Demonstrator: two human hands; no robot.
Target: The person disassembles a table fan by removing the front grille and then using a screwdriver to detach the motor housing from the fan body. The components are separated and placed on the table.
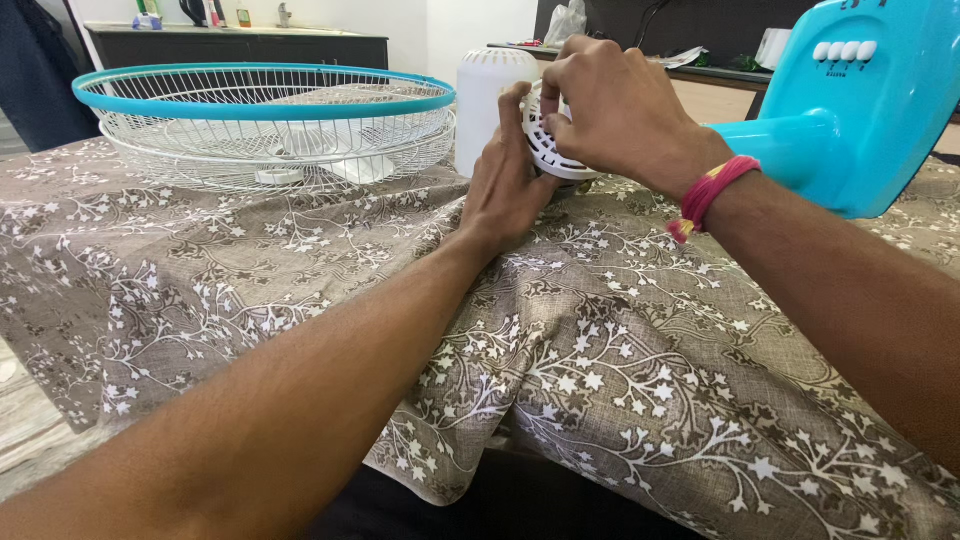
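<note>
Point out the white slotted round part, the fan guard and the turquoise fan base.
white slotted round part (545,150), head view, slotted rim
fan guard (262,108), head view, turquoise ring
turquoise fan base (870,110), head view, front panel

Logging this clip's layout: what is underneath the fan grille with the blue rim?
Under the grille lies the floral tablecloth; pale fan blades show through its wires. The table itself is covered.

Table covered by a brown cloth (300,290) with a white floral branch print; cloth hangs over the near edge in folds. On the cloth, far left: white wire fan guard (265,125) with a turquoise rim, lying flat, fan blades visible inside it. Behind, against the wall: dark sideboard (240,48) carrying several small bottles, too small to identify. Far right background: dark counter (720,72) with papers and a plastic bag.
</note>
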